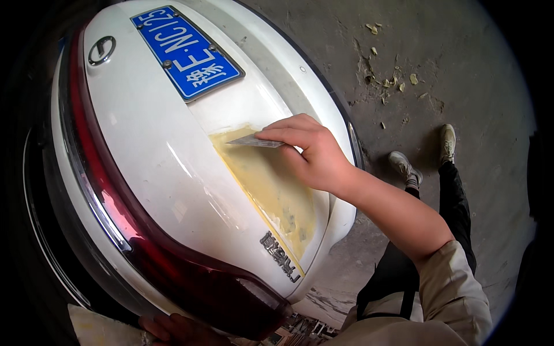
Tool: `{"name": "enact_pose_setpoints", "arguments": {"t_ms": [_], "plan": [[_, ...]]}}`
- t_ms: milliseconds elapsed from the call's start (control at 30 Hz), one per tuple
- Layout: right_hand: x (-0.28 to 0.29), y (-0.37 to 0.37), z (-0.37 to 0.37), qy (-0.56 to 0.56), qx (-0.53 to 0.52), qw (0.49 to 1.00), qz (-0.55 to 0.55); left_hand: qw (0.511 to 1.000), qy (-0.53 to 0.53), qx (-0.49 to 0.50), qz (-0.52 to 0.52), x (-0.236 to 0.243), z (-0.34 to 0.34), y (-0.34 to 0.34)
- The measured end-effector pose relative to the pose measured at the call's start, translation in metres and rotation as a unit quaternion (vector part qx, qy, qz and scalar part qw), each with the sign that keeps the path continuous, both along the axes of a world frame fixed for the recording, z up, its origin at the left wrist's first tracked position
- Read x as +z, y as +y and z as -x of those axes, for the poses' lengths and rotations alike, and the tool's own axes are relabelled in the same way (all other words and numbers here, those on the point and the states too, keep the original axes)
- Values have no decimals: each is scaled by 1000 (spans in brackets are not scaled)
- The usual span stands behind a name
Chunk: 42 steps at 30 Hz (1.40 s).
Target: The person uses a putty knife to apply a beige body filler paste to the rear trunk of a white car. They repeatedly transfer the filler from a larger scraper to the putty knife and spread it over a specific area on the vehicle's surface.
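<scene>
While the white car filled the view with its curved back end, a big yellow patch lay on the panel below the licence plate, smeared and cloudy, with greyish spots toward its lower end. And there was the right hand, fingers pinched firmly around a thin scraper, its blade lying low over the top of that patch! Down in the dim lower corner, the left hand sat beside a pale plate; whether it gripped it, you couldn't tell.

Around all this spread the grey floor, with the person's dark-trousered legs and pale shoes on it and dry flakes scattered beyond. The bare right forearm cut across, and the hand blocked part of the patch's right edge.

What surfaces, too: glossy paint, a long, glassy red tail light curving along the body, a straight yellow strip bordering the matte patch, raised metallic lettering just beside it, and a shiny round badge up top.
</scene>
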State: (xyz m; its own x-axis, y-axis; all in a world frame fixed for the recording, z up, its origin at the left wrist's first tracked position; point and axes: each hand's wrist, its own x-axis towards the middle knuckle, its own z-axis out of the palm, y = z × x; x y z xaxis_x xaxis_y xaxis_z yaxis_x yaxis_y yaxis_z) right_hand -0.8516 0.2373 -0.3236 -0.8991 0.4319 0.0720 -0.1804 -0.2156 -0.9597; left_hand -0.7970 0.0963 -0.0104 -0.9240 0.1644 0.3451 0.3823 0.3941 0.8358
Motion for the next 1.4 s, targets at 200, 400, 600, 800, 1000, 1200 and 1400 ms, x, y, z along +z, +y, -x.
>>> {"name": "enact_pose_setpoints", "arguments": {"t_ms": [200,400,600,800,1000,1200,1400], "plan": [[0,-13,33,28,-18,999,-10,992,106,-50,36,-9,11,-8],[-4,-18,47,14,-17,1000,-14,997,32,-60,-23,-3,16,-25],[-2,-27,52,4,-13,1000,-3,999,28,-28,-4,1,10,-29],[0,-30,56,5,-13,1000,-8,999,3,-44,-28,5,9,-34],[-3,-24,55,-7,-25,1000,-14,999,24,-25,-8,0,13,-27],[-2,32,21,8,-51,999,-3,995,-23,-93,-2,-1,6,-18],[75,71,-29,91,-43,994,42,981,-158,-114,22,10,7,-4]]}}
